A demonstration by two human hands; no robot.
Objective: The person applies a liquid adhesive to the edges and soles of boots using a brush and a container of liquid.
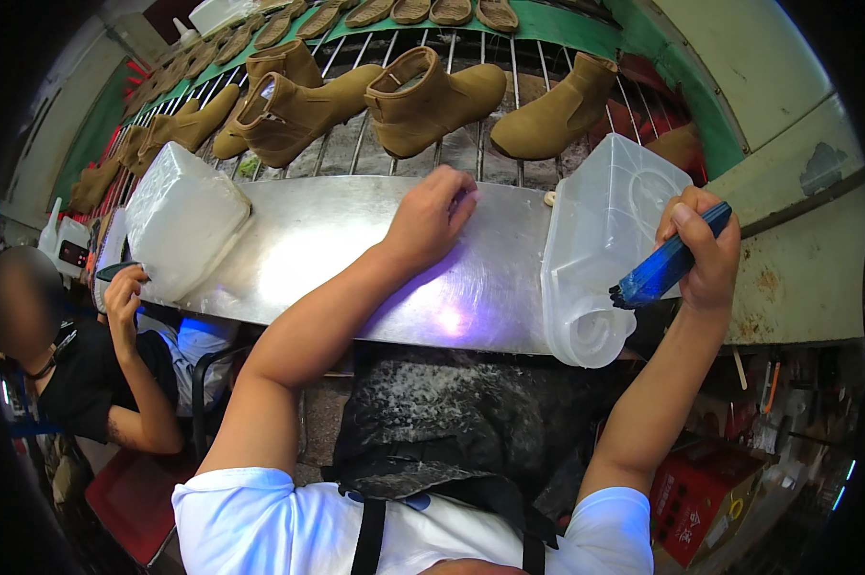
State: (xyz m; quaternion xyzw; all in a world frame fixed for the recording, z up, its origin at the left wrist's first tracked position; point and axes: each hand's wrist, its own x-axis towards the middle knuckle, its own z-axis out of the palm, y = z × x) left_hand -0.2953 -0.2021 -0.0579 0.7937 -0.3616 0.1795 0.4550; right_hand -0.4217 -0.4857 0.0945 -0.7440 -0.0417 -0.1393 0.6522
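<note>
My right hand (703, 251) is closed around a blue-handled brush (658, 273), its dark tip pointing down and left beside a translucent plastic tub (595, 235). With fingers curled in, my left hand (432, 220) is over the far part of a shiny metal plate (337, 225); whether anything lies inside those fingers is hidden. Just beyond it, a tan ankle boot (432, 101) rests on metal rods. Another tan boot (557, 110) lies to its right, and one more boot (294, 115) stands to its left.
A white-crusted container (183, 220) stands on the plate's left end. Several soles (410, 11) line a green strip (557, 21) behind the rods. At left sits a co-worker, whose hand (123, 302) holds a dark piece. A red box (705, 498) is low at right.
</note>
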